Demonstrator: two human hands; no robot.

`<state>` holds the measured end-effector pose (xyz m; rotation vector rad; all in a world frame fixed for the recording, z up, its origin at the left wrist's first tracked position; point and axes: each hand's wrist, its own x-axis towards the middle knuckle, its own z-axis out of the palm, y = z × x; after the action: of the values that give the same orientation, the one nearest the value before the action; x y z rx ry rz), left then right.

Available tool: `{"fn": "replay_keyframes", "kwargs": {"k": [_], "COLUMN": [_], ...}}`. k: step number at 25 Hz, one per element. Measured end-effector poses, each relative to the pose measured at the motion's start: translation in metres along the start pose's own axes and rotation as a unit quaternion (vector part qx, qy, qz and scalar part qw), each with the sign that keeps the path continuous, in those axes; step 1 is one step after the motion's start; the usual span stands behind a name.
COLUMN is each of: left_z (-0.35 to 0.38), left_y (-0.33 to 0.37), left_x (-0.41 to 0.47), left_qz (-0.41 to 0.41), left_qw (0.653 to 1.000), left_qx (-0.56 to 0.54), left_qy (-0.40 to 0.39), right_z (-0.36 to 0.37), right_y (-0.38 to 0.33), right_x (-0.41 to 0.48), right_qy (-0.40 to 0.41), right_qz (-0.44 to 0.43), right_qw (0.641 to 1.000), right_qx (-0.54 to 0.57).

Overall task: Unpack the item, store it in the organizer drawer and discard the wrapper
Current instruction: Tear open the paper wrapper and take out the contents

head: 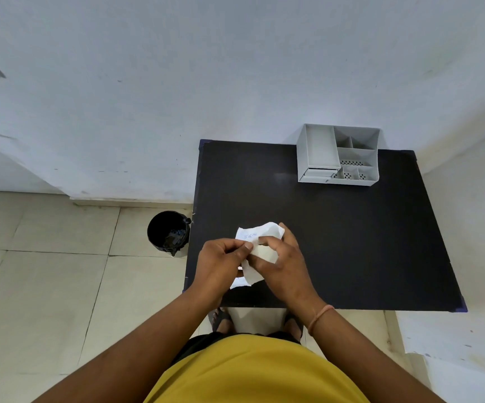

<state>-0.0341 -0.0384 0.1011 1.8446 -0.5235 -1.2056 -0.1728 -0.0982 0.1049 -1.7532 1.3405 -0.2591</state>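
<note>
A white paper wrapper (257,235) with faint blue writing is held over the near left part of the black table (351,242). My left hand (221,261) pinches its left edge. My right hand (282,263) grips its right side, fingers curled over a pale item (263,253) that shows partly through the opened paper. The grey organizer (338,155) stands at the table's far edge, against the wall. Its small drawers (318,175) at the lower left front look shut.
A black bin (168,232) with a dark liner stands on the tiled floor just left of the table. White walls (235,68) bound the table at the back and right. My feet show under the table's near edge.
</note>
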Motion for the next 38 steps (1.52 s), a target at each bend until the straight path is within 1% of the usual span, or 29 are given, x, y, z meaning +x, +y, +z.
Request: {"fn": "replay_keyframes", "kwargs": {"k": [2,4,6,8,9,11,13,14,15,16,17,19,21,23,25,27,30,32,35,38], "left_z": [-0.002,-0.003,-0.004,-0.003,-0.002,-0.002,-0.002,-0.001,0.0,0.003,0.007,0.013,0.015,0.014,0.014,0.015,0.013,0.011,0.012,0.014], "left_y": [0.003,0.003,0.001,0.001,0.001,0.004,0.007,0.009,0.011,0.013,0.014,0.018,0.022,0.027,0.035,0.043,0.048,0.051,0.054,0.056], "left_x": [-0.001,-0.002,-0.002,-0.003,-0.003,-0.003,-0.003,-0.004,-0.006,-0.008,-0.009,-0.008,-0.004,0.002,0.005,0.005,0.003,-0.001,-0.008,-0.009], "left_qz": [0.0,0.003,0.007,0.011,0.013,0.022,0.056,0.086,0.124,0.165,0.208,0.306,0.375,0.392,0.388,0.367,0.331,0.352,0.381,0.378], "left_qw": [1.0,1.0,1.0,0.999,0.998,0.996,0.991,0.985,0.976,0.965,0.952,0.919,0.883,0.858,0.843,0.845,0.864,0.868,0.877,0.887], "left_qx": [-0.008,-0.001,0.011,0.025,0.037,0.057,0.063,0.083,0.122,0.171,0.213,0.247,0.28,0.332,0.373,0.388,0.379,0.35,0.293,0.266], "left_qy": [-0.002,-0.003,-0.012,-0.031,-0.039,-0.061,-0.104,-0.124,-0.129,-0.11,-0.068,0.018,0.044,0.03,0.01,-0.009,-0.03,-0.03,-0.006,0.004], "right_z": [-0.005,-0.011,-0.017,-0.023,-0.025,-0.032,-0.039,-0.042,-0.044,-0.047,-0.05,-0.058,-0.068,-0.079,-0.087,-0.092,-0.097,-0.1,-0.105,-0.109], "right_y": [0.0,0.0,-0.001,-0.005,-0.007,-0.01,-0.013,-0.014,-0.015,-0.017,-0.02,-0.027,-0.035,-0.042,-0.045,-0.044,-0.044,-0.046,-0.05,-0.048], "right_x": [-0.003,-0.005,-0.003,0.0,0.001,0.002,0.002,0.002,0.003,0.003,0.003,0.004,0.003,0.004,0.004,0.003,0.005,0.007,0.005,0.003], "right_qy": [0.021,0.051,0.082,0.095,0.094,0.089,0.076,0.066,0.059,0.052,0.046,0.035,0.031,0.033,0.026,0.008,-0.009,-0.016,-0.039,-0.042], "right_qz": [-0.002,-0.04,-0.096,-0.144,-0.159,-0.175,-0.181,-0.183,-0.187,-0.194,-0.203,-0.225,-0.242,-0.244,-0.234,-0.229,-0.22,-0.211,-0.208,-0.199], "right_qw": [1.0,0.997,0.987,0.971,0.967,0.968,0.972,0.973,0.972,0.968,0.964,0.949,0.932,0.922,0.922,0.923,0.932,0.941,0.952,0.96], "right_qx": [-0.001,-0.032,-0.101,-0.164,-0.173,-0.154,-0.126,-0.124,-0.133,-0.149,-0.169,-0.219,-0.269,-0.298,-0.308,-0.309,-0.287,-0.266,-0.222,-0.193]}}
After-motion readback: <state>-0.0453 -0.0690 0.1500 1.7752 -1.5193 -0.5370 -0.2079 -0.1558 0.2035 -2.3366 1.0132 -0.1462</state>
